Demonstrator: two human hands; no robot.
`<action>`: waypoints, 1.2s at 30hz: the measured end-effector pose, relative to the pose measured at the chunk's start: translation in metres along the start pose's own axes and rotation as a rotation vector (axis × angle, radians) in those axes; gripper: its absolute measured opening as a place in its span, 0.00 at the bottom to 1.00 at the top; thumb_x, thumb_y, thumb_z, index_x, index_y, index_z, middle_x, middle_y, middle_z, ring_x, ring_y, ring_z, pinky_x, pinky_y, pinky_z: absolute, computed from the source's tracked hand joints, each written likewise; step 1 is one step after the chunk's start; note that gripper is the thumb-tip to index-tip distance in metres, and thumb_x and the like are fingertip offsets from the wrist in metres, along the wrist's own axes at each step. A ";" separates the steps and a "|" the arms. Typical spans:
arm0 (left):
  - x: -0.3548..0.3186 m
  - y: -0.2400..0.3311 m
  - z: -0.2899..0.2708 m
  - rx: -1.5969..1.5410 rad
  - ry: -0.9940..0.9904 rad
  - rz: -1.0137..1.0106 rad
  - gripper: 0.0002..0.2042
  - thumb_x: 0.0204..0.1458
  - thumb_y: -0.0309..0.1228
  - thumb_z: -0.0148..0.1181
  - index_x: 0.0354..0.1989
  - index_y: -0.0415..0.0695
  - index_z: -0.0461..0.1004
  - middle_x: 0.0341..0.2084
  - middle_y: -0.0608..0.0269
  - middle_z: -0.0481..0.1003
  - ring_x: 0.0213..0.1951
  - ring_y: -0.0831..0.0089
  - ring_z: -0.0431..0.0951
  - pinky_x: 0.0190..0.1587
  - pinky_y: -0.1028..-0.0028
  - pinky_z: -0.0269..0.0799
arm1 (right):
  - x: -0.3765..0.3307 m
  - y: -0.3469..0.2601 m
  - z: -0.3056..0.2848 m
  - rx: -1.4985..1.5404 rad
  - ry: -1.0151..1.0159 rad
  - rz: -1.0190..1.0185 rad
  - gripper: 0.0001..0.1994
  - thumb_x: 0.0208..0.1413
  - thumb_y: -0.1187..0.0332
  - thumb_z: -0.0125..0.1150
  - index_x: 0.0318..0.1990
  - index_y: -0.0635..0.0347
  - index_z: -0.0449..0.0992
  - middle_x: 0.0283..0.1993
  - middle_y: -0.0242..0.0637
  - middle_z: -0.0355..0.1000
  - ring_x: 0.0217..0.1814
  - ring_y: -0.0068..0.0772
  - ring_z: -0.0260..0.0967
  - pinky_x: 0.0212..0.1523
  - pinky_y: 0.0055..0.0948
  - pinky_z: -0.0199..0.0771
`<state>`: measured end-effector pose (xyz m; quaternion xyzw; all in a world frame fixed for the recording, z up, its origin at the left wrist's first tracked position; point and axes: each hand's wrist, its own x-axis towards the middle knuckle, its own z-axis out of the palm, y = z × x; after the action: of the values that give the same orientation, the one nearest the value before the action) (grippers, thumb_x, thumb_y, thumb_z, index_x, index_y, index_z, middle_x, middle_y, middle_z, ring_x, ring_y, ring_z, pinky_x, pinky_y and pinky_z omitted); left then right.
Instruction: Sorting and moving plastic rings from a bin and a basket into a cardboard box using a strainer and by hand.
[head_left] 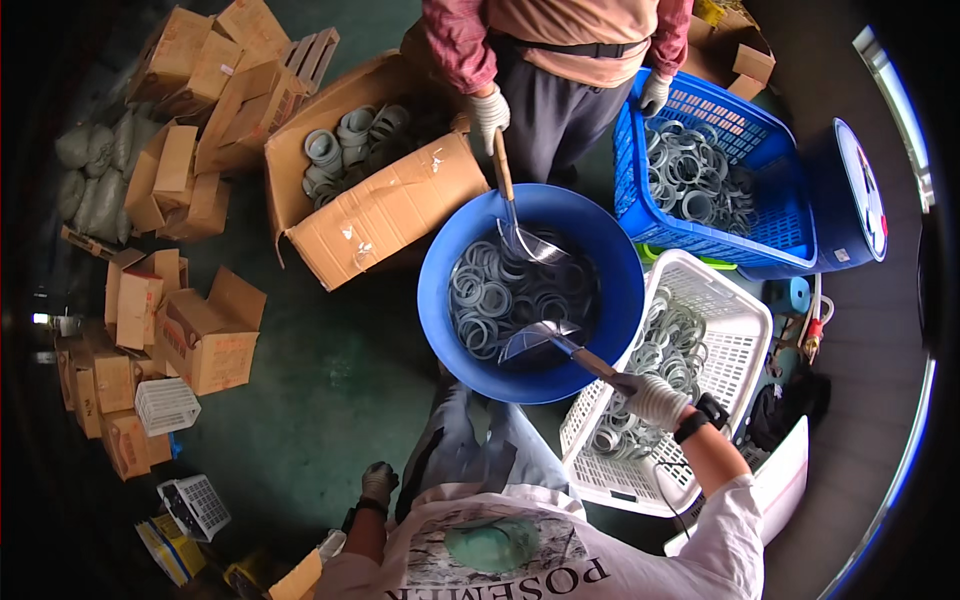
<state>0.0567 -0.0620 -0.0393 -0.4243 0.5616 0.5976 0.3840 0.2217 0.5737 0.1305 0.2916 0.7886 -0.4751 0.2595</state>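
Note:
My right hand, in a whitish knit glove, grips the wooden handle of a small shovel. The metal blade of that shovel dips among grey rings in a round blue tub. Beside my left thigh hangs my left hand, gloved and loosely curled, with nothing visible in it. Across the tub a person's gloved hand holds a second shovel, whose blade also rests on the rings. That person's other hand is by the rim of a blue basket.
Close on my right stands a white basket of thinner rings. A large open carton with grey ring-shaped parts lies beyond the tub to the left. Boxes crowd the far left; a blue drum stands at the right.

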 end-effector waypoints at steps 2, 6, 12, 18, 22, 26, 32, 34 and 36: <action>0.028 -0.019 -0.038 0.796 -0.155 0.626 0.13 0.47 0.28 0.54 0.42 0.45 0.68 0.23 0.63 0.68 0.18 0.70 0.69 0.18 0.70 0.65 | 0.007 0.007 -0.008 0.229 0.006 0.026 0.16 0.49 0.74 0.55 0.47 0.52 0.74 0.27 0.29 0.70 0.32 0.23 0.67 0.30 0.23 0.65; 0.024 0.000 0.027 0.356 0.072 0.291 0.16 0.46 0.28 0.55 0.45 0.43 0.65 0.24 0.62 0.68 0.20 0.70 0.70 0.20 0.71 0.67 | 0.022 -0.013 -0.011 -0.620 0.075 -0.047 0.19 0.51 0.70 0.52 0.52 0.50 0.68 0.30 0.41 0.72 0.30 0.40 0.70 0.29 0.33 0.68; -0.031 0.051 0.102 0.357 0.130 0.148 0.16 0.47 0.29 0.55 0.46 0.44 0.65 0.26 0.62 0.69 0.22 0.71 0.71 0.23 0.71 0.70 | 0.111 -0.024 0.001 -0.760 -0.035 0.273 0.29 0.48 0.70 0.51 0.62 0.43 0.57 0.43 0.47 0.73 0.43 0.42 0.73 0.39 0.37 0.75; -0.016 0.037 0.064 0.306 0.101 0.065 0.16 0.46 0.31 0.56 0.45 0.46 0.66 0.25 0.63 0.69 0.22 0.71 0.71 0.23 0.71 0.70 | 0.083 -0.043 -0.049 -0.800 -0.054 0.156 0.22 0.47 0.68 0.53 0.53 0.43 0.68 0.39 0.43 0.74 0.40 0.42 0.74 0.37 0.38 0.75; 0.005 0.017 0.042 0.133 0.088 0.032 0.15 0.45 0.28 0.55 0.44 0.48 0.67 0.22 0.65 0.67 0.20 0.70 0.68 0.22 0.70 0.68 | 0.050 -0.092 -0.094 -1.093 -0.173 0.177 0.18 0.57 0.60 0.46 0.53 0.52 0.67 0.39 0.36 0.72 0.39 0.33 0.71 0.32 0.32 0.70; -0.016 0.021 0.062 -0.012 -0.098 0.071 0.11 0.45 0.26 0.53 0.40 0.46 0.67 0.20 0.66 0.65 0.18 0.72 0.66 0.20 0.71 0.64 | 0.092 -0.068 -0.084 -1.291 -0.111 0.001 0.16 0.56 0.64 0.46 0.52 0.51 0.69 0.37 0.36 0.73 0.39 0.34 0.72 0.32 0.37 0.70; -0.027 0.024 0.070 0.040 -0.059 0.088 0.12 0.45 0.25 0.53 0.40 0.42 0.67 0.21 0.65 0.65 0.17 0.72 0.66 0.19 0.72 0.63 | 0.204 0.039 -0.035 -1.350 0.129 0.088 0.11 0.57 0.63 0.44 0.42 0.50 0.74 0.33 0.34 0.72 0.33 0.36 0.72 0.29 0.38 0.67; -0.039 0.021 0.055 0.015 -0.028 0.085 0.12 0.45 0.26 0.53 0.40 0.42 0.68 0.21 0.64 0.66 0.17 0.72 0.66 0.19 0.72 0.64 | 0.213 0.011 -0.015 -1.084 0.265 0.242 0.13 0.57 0.58 0.45 0.38 0.53 0.74 0.30 0.34 0.73 0.32 0.39 0.73 0.31 0.38 0.67; -0.055 0.022 0.056 0.014 -0.034 0.049 0.13 0.45 0.26 0.53 0.41 0.41 0.68 0.21 0.64 0.66 0.17 0.72 0.66 0.19 0.73 0.64 | 0.202 0.020 -0.009 -1.097 0.254 0.188 0.14 0.57 0.55 0.45 0.36 0.54 0.73 0.29 0.34 0.73 0.32 0.39 0.73 0.32 0.39 0.68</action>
<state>0.0509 -0.0064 0.0199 -0.3974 0.5693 0.6099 0.3820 0.0940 0.6324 -0.0166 0.2380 0.9154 0.0677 0.3174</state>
